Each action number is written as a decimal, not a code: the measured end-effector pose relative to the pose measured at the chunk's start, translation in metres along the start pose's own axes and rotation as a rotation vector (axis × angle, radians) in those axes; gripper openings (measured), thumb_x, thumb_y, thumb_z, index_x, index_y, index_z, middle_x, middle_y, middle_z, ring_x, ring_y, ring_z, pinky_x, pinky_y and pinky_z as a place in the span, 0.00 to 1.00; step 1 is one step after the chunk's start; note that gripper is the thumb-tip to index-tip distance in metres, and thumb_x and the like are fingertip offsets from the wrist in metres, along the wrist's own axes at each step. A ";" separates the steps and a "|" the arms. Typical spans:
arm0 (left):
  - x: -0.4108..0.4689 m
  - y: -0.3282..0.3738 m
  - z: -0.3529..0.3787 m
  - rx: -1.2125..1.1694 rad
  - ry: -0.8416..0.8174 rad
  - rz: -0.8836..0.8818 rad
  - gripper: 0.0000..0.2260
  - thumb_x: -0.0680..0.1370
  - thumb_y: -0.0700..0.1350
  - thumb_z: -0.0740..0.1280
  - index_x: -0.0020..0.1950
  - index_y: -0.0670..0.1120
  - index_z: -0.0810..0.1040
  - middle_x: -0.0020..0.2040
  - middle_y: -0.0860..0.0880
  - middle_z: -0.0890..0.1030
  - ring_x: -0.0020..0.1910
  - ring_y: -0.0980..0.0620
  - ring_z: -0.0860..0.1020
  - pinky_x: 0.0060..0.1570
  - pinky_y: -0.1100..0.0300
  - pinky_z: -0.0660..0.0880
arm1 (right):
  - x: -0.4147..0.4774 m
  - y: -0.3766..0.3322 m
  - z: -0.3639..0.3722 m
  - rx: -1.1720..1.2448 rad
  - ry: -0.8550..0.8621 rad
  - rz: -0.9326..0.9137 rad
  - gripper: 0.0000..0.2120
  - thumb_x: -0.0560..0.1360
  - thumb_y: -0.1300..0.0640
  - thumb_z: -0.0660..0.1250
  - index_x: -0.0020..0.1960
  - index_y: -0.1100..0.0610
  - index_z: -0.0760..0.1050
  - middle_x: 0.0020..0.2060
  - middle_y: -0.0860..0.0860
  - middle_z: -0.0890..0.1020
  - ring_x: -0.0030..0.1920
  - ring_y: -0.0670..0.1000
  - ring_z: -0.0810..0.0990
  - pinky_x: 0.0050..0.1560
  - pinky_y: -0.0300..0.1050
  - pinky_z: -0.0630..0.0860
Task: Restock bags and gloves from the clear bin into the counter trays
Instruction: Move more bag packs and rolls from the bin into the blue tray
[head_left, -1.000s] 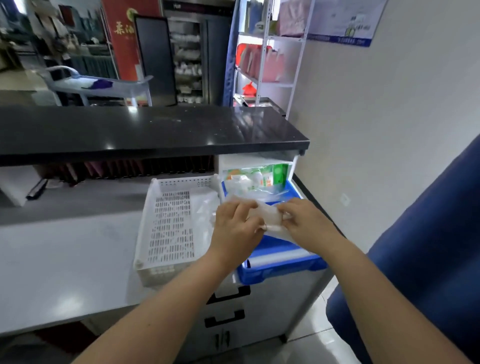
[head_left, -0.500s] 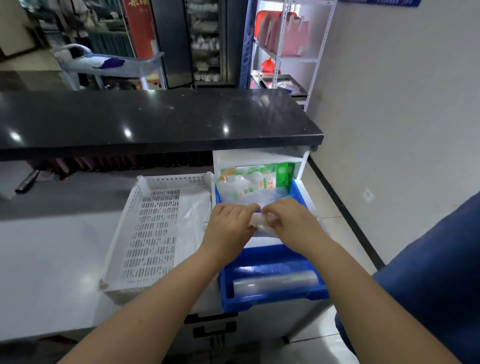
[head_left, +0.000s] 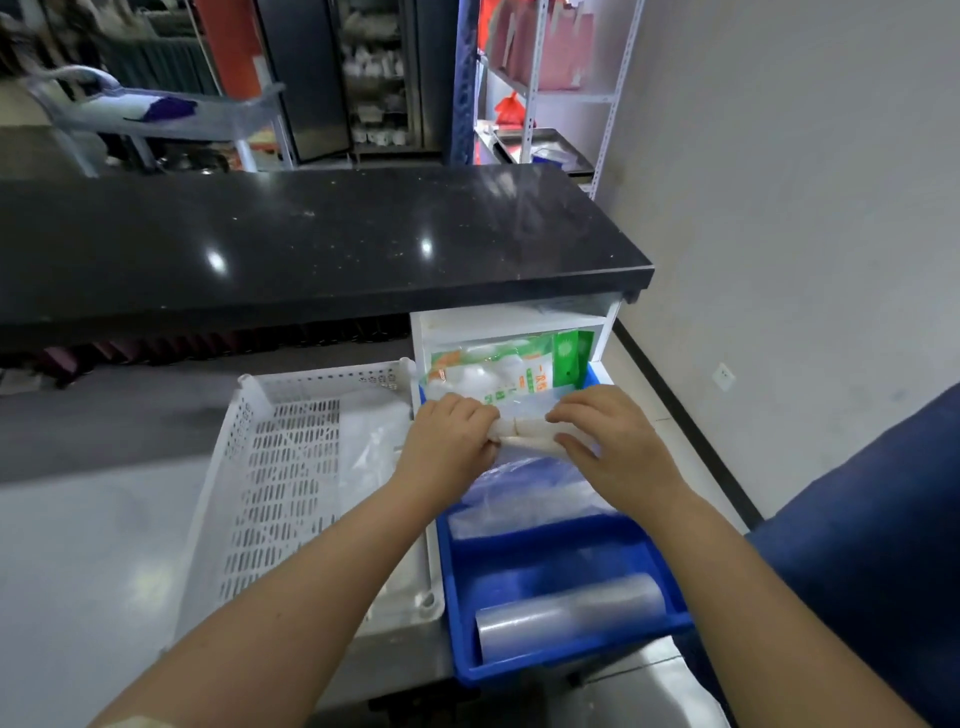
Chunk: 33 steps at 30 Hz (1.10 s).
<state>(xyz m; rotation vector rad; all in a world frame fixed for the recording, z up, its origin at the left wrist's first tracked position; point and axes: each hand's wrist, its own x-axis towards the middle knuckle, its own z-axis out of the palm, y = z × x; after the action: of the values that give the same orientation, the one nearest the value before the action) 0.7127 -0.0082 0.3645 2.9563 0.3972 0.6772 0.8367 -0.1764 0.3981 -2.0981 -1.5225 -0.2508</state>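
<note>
A folded white bundle of plastic bags (head_left: 524, 431) is gripped at both ends, by my left hand (head_left: 449, 439) and my right hand (head_left: 610, 441). They hold it over the back part of the blue tray (head_left: 571, 566). Under the bundle lie clear bags (head_left: 530, 493), and a clear roll (head_left: 569, 616) rests in the tray's front compartment. Green and orange glove packets (head_left: 511, 371) stand behind my hands in a white box (head_left: 511, 322). Left of the blue tray is a white perforated tray (head_left: 283, 483) with clear bags (head_left: 371, 441) along its right side.
A black raised countertop (head_left: 311, 244) runs across the back, above a grey work surface (head_left: 88, 535). A white wall (head_left: 805, 208) is close on the right. Blue fabric (head_left: 883, 545) fills the lower right. A metal shelf rack (head_left: 566, 78) stands behind the counter.
The view has tilted down and closer. My hands moved apart along the white bundle and sit lower over the blue tray, whose front compartment with the roll now shows fully.
</note>
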 end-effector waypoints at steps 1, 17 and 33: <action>0.002 -0.004 0.002 0.005 0.003 -0.017 0.09 0.68 0.41 0.74 0.46 0.41 0.81 0.41 0.44 0.83 0.40 0.42 0.79 0.38 0.51 0.75 | -0.005 0.005 0.003 0.014 0.025 0.002 0.09 0.69 0.65 0.73 0.49 0.60 0.80 0.46 0.53 0.82 0.49 0.53 0.77 0.53 0.42 0.72; 0.023 -0.003 0.015 -0.044 0.020 -0.179 0.11 0.74 0.45 0.69 0.54 0.44 0.79 0.49 0.46 0.82 0.49 0.45 0.77 0.46 0.50 0.73 | -0.003 0.057 0.095 -0.169 -0.723 0.064 0.30 0.70 0.51 0.71 0.70 0.46 0.66 0.68 0.51 0.71 0.65 0.57 0.70 0.66 0.52 0.65; 0.063 0.000 0.024 -0.049 0.004 -0.206 0.09 0.71 0.41 0.70 0.50 0.41 0.81 0.44 0.44 0.83 0.47 0.41 0.78 0.58 0.46 0.73 | 0.002 0.064 0.109 -0.122 -0.938 0.070 0.33 0.71 0.53 0.70 0.72 0.45 0.61 0.65 0.53 0.69 0.65 0.58 0.66 0.65 0.55 0.65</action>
<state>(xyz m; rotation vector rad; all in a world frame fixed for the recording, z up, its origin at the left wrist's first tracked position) 0.7775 0.0081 0.3691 2.8157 0.6647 0.6582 0.8802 -0.1325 0.2873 -2.5089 -1.9286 0.7983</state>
